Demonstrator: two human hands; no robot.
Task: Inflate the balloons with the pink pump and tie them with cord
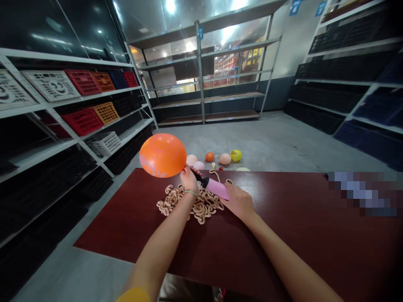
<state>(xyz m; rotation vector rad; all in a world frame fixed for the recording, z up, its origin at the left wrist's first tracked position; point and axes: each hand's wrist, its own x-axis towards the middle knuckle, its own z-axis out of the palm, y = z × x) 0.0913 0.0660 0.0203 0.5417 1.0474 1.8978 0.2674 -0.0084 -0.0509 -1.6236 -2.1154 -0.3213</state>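
- One inflated orange balloon (pixel 163 155) with a faint printed pattern sits at 11 o'clock from the hands, its neck on the black nozzle (pixel 199 178) of one pink cylindrical hand pump (pixel 214 188).
- The left hand (pixel 189 179) is closed around the balloon's neck, pinching it onto the nozzle.
- The right hand (pixel 238 202) firmly grasps the pump's pink barrel.
- One heap of curled cream latex modelling balloons (pixel 189 204) lies just below the hands on a dark red wooden tabletop (pixel 283 235).
- At 12 o'clock, beyond the table edge, six small inflated balloons (pixel 224 159) rest on the grey concrete floor (pixel 277 138): two pale pink, one peach, one orange, one yellow-green, and one pale, partly hidden.
- At 10 o'clock, white metal shelving (pixel 75 139) holds at least nine plastic crates (pixel 83 82): three red, two orange, one navy, three white.
- Further metal shelving (pixel 200 71) stands at 12 o'clock; dark-crate shelving (pixel 352 100) stands at 2 o'clock.
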